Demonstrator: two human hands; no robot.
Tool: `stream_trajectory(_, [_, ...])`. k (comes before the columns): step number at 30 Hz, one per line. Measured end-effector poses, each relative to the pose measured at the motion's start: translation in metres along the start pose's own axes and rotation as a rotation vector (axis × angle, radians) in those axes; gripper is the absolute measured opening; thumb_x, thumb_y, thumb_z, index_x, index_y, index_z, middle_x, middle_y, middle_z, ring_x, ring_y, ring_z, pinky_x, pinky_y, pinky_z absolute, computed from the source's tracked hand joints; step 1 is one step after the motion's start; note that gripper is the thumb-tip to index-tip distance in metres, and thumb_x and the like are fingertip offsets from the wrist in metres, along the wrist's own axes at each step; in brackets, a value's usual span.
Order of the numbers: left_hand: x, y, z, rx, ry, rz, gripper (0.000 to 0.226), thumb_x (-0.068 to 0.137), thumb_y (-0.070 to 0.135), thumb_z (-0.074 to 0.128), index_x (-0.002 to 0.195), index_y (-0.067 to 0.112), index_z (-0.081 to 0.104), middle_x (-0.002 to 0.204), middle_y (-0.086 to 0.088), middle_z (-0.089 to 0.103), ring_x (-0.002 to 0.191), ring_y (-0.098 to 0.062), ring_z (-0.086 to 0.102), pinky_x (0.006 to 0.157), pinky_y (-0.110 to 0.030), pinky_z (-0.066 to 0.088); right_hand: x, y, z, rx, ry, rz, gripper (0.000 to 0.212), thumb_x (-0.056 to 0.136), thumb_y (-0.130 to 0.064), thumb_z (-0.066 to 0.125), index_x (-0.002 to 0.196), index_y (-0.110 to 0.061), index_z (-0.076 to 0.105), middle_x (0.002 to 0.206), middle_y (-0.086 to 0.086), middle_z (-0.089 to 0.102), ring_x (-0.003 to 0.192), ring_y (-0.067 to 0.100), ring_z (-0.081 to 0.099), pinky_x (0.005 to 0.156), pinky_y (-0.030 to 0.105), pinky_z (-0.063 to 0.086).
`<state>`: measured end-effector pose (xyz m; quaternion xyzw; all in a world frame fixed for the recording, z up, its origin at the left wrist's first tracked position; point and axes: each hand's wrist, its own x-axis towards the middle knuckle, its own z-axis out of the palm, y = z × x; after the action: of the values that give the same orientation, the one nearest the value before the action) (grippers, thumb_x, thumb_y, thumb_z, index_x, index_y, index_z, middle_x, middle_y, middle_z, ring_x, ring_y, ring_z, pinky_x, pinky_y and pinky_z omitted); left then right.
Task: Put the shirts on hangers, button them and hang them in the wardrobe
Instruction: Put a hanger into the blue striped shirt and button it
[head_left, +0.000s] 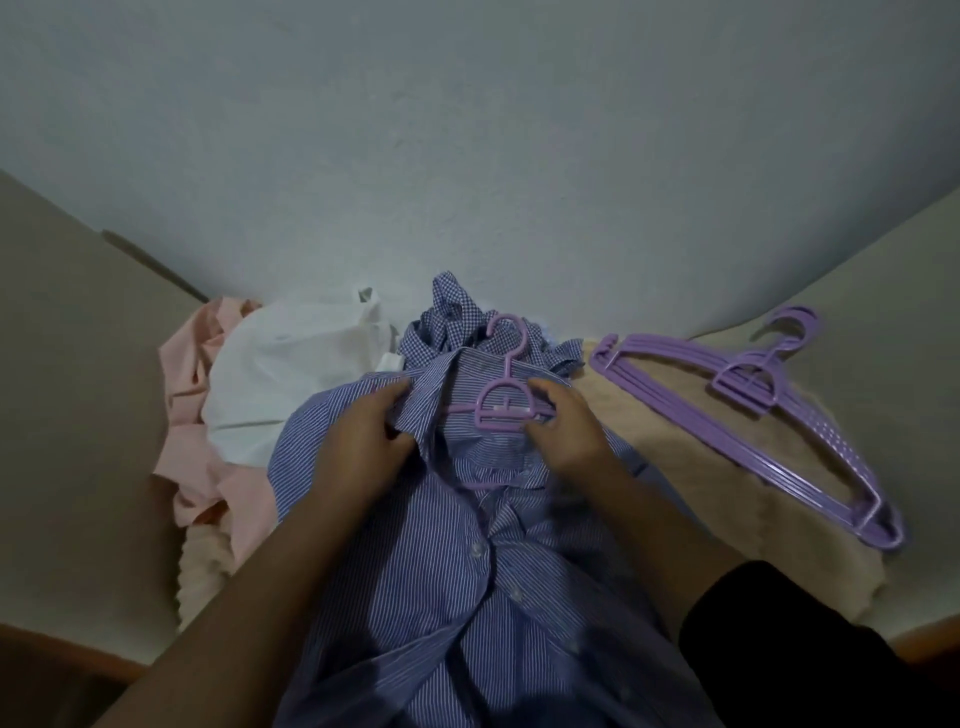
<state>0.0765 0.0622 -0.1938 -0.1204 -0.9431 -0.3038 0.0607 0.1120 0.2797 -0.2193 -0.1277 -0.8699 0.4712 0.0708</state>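
Striped shirt (457, 545): laid front-up on bed, purple hanger (506, 400) seated inside collar, placket unbuttoned. Collar fabric is pinched by left hand (363, 441); hanger is grasped by right hand (563, 431). Buttoning and hanging judged outstanding. Checked (452, 317), white (296, 374), pink (208, 467) shirts and spare hangers (769, 410) unprocessed.

Blue striped shirt (441, 545) lying flat, purple hanger (506, 400) inside collar — unbuttoned

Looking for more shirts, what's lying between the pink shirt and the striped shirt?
A white shirt lies between the pink shirt and striped shirt, in the head view.
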Motion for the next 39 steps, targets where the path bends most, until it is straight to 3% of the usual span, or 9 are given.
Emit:
stream_trajectory(4, [0.010,-0.016,0.008,0.242,0.116,0.177,0.069,0.063,0.014,0.076,0.129,0.027,0.058,0.117,-0.004,0.058,0.109,-0.027,0.050,0.090,-0.042,0.040,0.018,0.001,0.006,-0.335,0.018,-0.033,0.065,0.081,-0.026,0.071,0.138,-0.023,0.041,0.135,0.001,0.049,0.124,0.027,0.041,0.104,0.043,0.036])
stream_trajectory(10, [0.015,-0.030,0.016,0.404,0.058,0.251,0.079,0.057,0.020,0.080,0.132,0.027,0.055,0.142,-0.005,0.048,0.131,-0.031,0.034,0.104,-0.040,0.013,0.021,-0.002,0.007,-0.640,-0.129,-0.126,0.077,0.082,-0.041,0.066,0.144,-0.027,0.024,0.142,0.000,0.035,0.132,0.022,0.030,0.105,0.043,0.023])
stream_trajectory(13, [0.013,-0.025,0.009,0.337,0.080,0.230,0.078,0.060,0.014,0.077,0.133,0.030,0.054,0.136,0.000,0.054,0.124,-0.026,0.046,0.096,-0.038,0.019,0.015,-0.009,0.006,-0.591,-0.082,-0.205,0.071,0.086,-0.038,0.062,0.145,-0.025,0.024,0.140,0.001,0.036,0.128,0.022,0.036,0.104,0.043,0.025])
stream_trajectory(16, [0.016,-0.018,-0.011,0.245,0.260,0.252,0.055,0.070,0.033,0.066,0.125,0.029,0.060,0.123,0.003,0.062,0.110,-0.020,0.054,0.086,-0.031,0.020,0.020,-0.032,0.001,-0.514,0.091,-0.296,0.070,0.087,-0.036,0.062,0.146,-0.025,0.026,0.136,0.001,0.039,0.122,0.020,0.042,0.104,0.044,0.027])
stream_trajectory(22, [0.079,0.002,-0.057,0.118,0.463,0.200,0.028,0.089,0.025,0.064,0.116,0.023,0.068,0.115,-0.005,0.067,0.109,-0.027,0.056,0.087,-0.039,0.024,0.071,-0.097,-0.012,-0.488,0.245,-0.461,0.072,0.085,-0.030,0.066,0.146,-0.023,0.029,0.128,0.004,0.043,0.118,0.021,0.043,0.094,0.040,0.034])
stream_trajectory(27, [0.134,-0.005,-0.072,0.077,0.497,0.185,0.026,0.091,0.026,0.059,0.116,0.026,0.068,0.113,-0.002,0.067,0.111,-0.023,0.054,0.088,-0.037,0.023,0.118,-0.125,-0.007,-0.510,0.298,-0.467,0.073,0.083,-0.029,0.068,0.145,-0.023,0.029,0.135,0.005,0.040,0.122,0.023,0.041,0.094,0.043,0.034])
stream_trajectory(31, [0.138,-0.023,-0.044,0.095,0.365,0.097,0.033,0.090,0.020,0.058,0.122,0.024,0.065,0.121,-0.003,0.066,0.117,-0.022,0.054,0.096,-0.036,0.023,0.130,-0.106,0.013,-0.642,0.264,-0.390,0.072,0.084,-0.036,0.065,0.145,-0.024,0.028,0.132,0.004,0.043,0.119,0.024,0.042,0.092,0.041,0.034])
stream_trajectory(34, [0.124,-0.040,-0.023,0.079,0.298,0.169,0.041,0.085,0.009,0.062,0.127,0.012,0.061,0.127,-0.010,0.061,0.120,-0.029,0.054,0.106,-0.042,0.031,0.126,-0.087,0.023,-0.691,0.234,-0.335,0.066,0.088,-0.035,0.059,0.145,-0.026,0.026,0.140,0.000,0.041,0.124,0.022,0.039,0.096,0.040,0.030])
stream_trajectory(39, [0.071,-0.044,-0.019,0.010,0.428,0.251,0.045,0.081,0.001,0.061,0.126,0.005,0.060,0.128,-0.019,0.055,0.119,-0.032,0.047,0.105,-0.036,0.031,0.087,-0.067,0.014,-0.555,0.222,-0.361,0.064,0.087,-0.035,0.061,0.144,-0.025,0.033,0.145,0.000,0.036,0.134,0.020,0.029,0.106,0.041,0.022])
